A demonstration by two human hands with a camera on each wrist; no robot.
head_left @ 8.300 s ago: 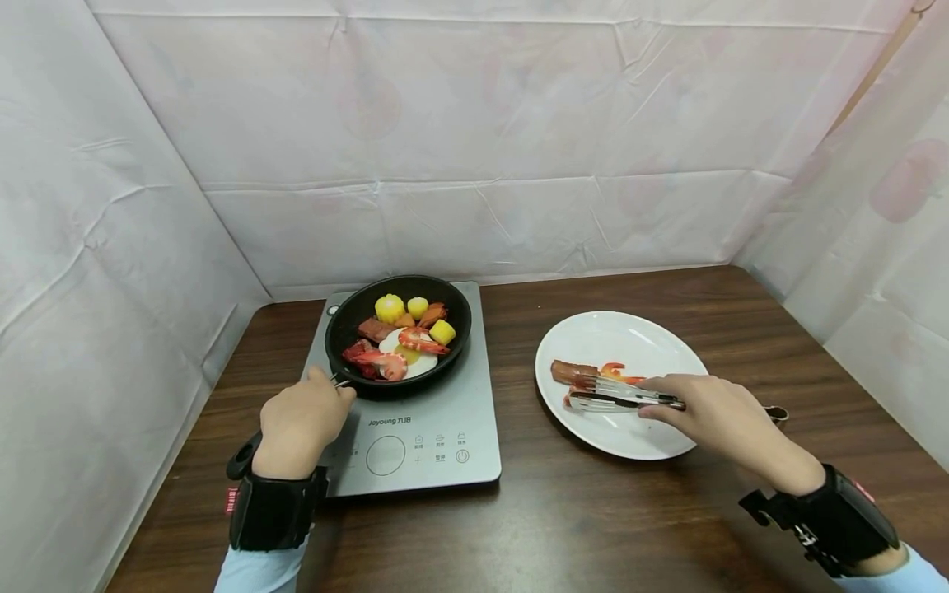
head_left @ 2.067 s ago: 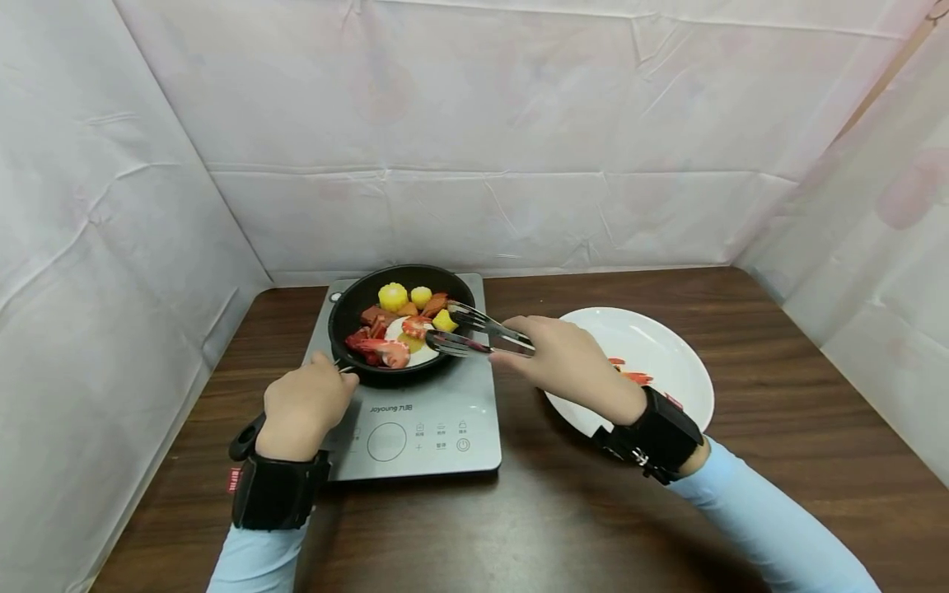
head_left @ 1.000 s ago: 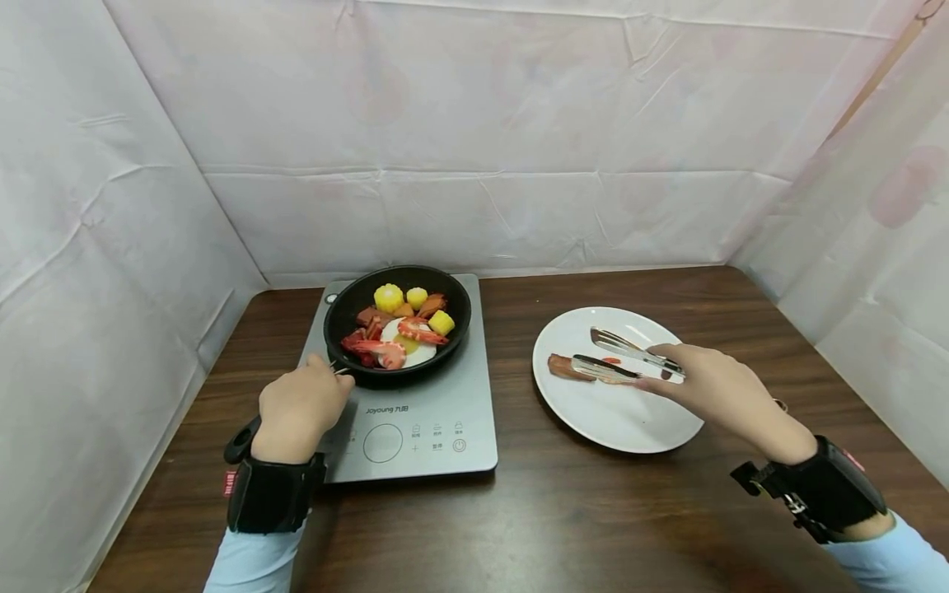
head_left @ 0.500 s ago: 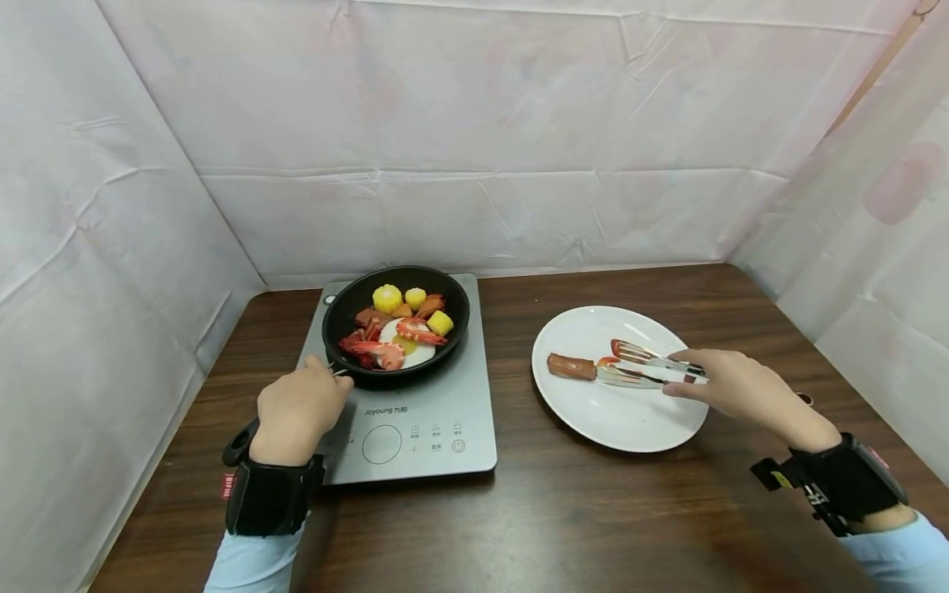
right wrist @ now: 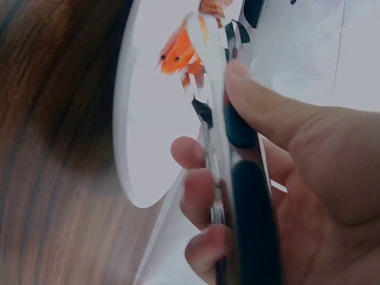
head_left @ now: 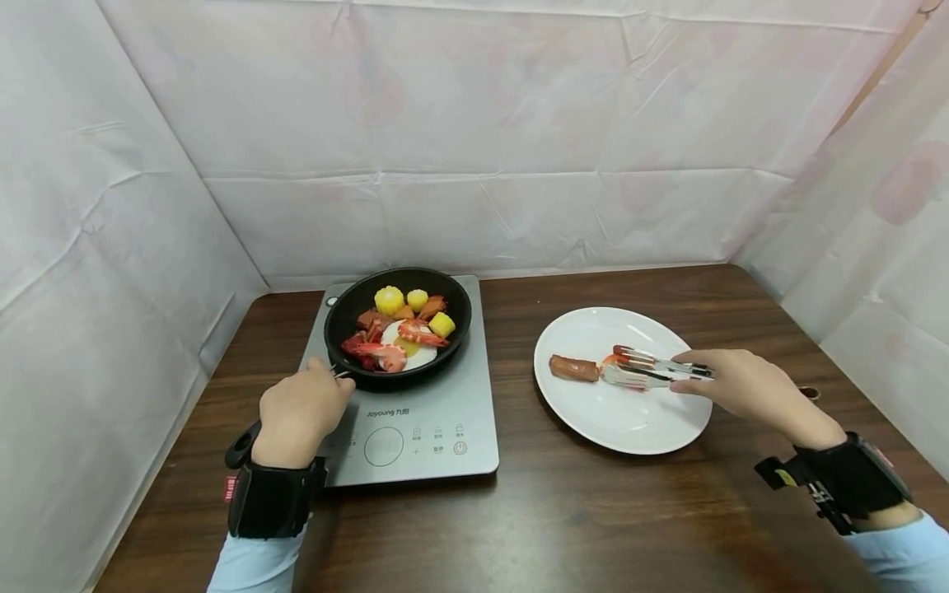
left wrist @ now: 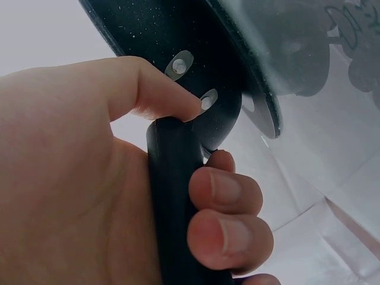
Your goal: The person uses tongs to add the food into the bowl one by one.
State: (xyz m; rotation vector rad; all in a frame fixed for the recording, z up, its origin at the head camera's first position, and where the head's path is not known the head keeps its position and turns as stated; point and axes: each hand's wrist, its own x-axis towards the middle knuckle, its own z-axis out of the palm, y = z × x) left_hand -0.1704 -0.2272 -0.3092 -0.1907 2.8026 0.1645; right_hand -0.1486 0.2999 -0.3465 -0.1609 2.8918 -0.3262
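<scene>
My left hand grips the black handle of a black frying pan that sits on a grey induction cooker. In the pan lie shrimp, corn pieces, sausage bits and a fried egg. My right hand holds metal tongs over a white plate. The tong tips are closed around an orange shrimp low over the plate. A brown sausage lies on the plate just left of the tongs.
The cooker and plate stand on a dark wooden table. White sheeting walls the table in at the back, left and right. Both wrists wear black straps with cameras.
Over the last second my right hand drew the tongs rightward off the sausage and closed them on the shrimp. Two seconds ago the tongs reached into the pan. My left hand has stayed on the handle.
</scene>
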